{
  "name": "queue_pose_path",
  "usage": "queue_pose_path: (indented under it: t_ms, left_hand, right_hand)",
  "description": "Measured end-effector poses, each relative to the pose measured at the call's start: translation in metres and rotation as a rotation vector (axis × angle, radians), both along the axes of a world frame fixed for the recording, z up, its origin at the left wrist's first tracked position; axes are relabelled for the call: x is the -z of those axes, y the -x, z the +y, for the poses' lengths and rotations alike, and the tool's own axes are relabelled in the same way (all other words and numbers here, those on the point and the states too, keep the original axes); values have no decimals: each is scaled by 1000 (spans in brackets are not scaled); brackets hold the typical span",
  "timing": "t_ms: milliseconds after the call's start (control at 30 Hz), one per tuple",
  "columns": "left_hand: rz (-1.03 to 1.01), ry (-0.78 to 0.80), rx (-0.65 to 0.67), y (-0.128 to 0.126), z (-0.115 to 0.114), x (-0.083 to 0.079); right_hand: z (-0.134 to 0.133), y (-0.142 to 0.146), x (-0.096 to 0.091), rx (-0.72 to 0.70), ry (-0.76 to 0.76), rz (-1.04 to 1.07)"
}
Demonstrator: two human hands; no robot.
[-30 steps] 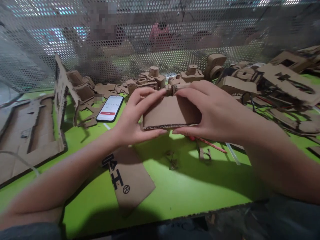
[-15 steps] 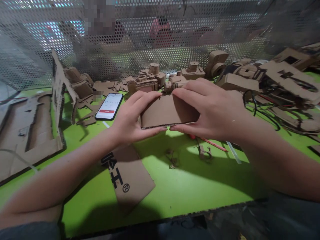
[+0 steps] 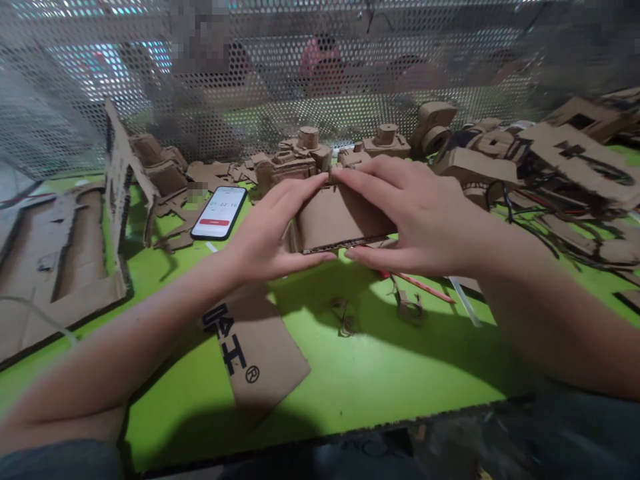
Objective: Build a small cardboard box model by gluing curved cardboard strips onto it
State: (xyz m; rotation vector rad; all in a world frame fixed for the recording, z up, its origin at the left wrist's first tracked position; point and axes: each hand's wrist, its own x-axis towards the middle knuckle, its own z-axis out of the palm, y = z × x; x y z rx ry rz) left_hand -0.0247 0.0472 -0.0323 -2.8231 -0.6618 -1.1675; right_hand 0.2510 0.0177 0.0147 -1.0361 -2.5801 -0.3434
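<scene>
Between my two hands, above the green table, is a folded cardboard piece (image 3: 345, 217) with a raw corrugated lower edge. My left hand (image 3: 273, 230) grips its left end, thumb underneath and fingers over the top edge. On the other end, my right hand (image 3: 410, 217) holds it the same way, its thumb below the front edge. The fingertips of both hands nearly meet at the top. Below on the table lie a flat cardboard sheet (image 3: 265, 353) with black printing, small cardboard scraps (image 3: 345, 320) and a red pencil (image 3: 425, 288).
A phone (image 3: 219, 213) showing a timer lies left of my hands. Cardboard camera-like models (image 3: 385, 141) stand behind, before a perforated metal screen (image 3: 280, 93). Large cut cardboard (image 3: 85, 267) is at left; cardboard parts (image 3: 575, 160) and dark cables pile up at right. A white strip (image 3: 465, 303) lies near the pencil.
The cardboard piece has tilted and turned slightly, its left end shifting right. The fingertips of both hands have come closer together at its top edge. Both hands keep their hold.
</scene>
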Motion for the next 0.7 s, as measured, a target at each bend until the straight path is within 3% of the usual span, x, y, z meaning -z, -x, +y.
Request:
queue_pose_path:
  t_ms: [300,467,700]
  left_hand:
    - [-11,32,-68,-6,-9,-3]
    - [-19,56,-72,-8,-9,-4]
    - [-9,63,-87,-5,-5,-7]
  right_hand:
    - [2,7,2,-45,-7,17]
    - [3,6,5,-69,-107,15]
    - [4,6,1,-22,-5,-14]
